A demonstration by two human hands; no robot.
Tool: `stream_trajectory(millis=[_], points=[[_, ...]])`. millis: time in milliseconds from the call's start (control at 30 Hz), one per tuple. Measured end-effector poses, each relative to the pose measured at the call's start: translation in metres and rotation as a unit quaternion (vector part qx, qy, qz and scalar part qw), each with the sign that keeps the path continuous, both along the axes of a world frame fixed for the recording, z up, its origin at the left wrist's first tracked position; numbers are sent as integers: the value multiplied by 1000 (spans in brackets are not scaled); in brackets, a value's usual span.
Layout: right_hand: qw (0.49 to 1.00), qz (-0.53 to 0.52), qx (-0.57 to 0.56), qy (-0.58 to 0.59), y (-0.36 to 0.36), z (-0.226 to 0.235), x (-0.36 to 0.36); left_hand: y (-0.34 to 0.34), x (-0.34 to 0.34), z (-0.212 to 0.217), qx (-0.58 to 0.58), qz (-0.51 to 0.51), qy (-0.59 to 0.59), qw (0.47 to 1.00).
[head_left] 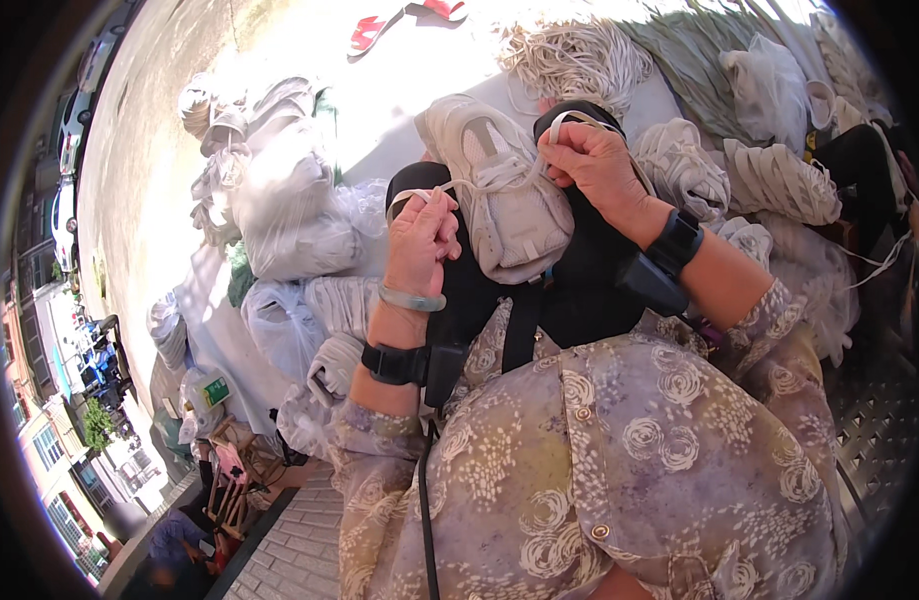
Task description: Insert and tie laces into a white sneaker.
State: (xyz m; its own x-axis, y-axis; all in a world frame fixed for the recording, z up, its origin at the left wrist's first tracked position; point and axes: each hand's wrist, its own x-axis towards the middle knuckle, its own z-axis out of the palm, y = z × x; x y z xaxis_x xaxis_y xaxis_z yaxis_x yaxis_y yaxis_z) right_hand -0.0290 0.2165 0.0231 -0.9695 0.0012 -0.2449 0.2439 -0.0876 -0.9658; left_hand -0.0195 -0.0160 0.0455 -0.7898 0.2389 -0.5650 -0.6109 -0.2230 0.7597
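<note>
A light grey-white sneaker (514, 215) rests between my knees, its heel toward me. White shoelace (501, 184) crosses its upper and runs out to both sides. My left hand (419, 237) is closed, pinching one lace end at the shoe's left. At the right of the shoe, my right hand (597, 170) pinches the other lace end, with a loop of lace rising over the fingers. Both lace lengths are lifted off the shoe between my hands.
A heap of loose white laces (574, 60) lies beyond my knees. Bundled pale shoes stand at the right (779, 182), and plastic-wrapped bundles (299, 215) at the left. Red-and-white footwear (371, 34) is at the far edge. Another person (179, 540) sits at lower left.
</note>
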Motion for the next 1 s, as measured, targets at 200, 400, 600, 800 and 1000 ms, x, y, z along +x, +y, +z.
stream_trajectory(millis=[200, 400, 600, 800, 1000], points=[[998, -58, -13, 2, 6, -5, -40, 9, 0, 6, -2, -96, 14, 995], [999, -34, -15, -19, 21, 9, -18, 13, 4, 12, -71, -40, 65, 995], [999, 31, 5, -24, 10, 2, 2, -1, 4, -2, 27, -32, 50, 998], [998, 20, 38, 37, 1, -7, 0, 11, 11, 1, -64, -10, 115, 991], [991, -3, 115, 63, -5, -5, 3, 10, 12, -2, -234, 8, 288, 929]])
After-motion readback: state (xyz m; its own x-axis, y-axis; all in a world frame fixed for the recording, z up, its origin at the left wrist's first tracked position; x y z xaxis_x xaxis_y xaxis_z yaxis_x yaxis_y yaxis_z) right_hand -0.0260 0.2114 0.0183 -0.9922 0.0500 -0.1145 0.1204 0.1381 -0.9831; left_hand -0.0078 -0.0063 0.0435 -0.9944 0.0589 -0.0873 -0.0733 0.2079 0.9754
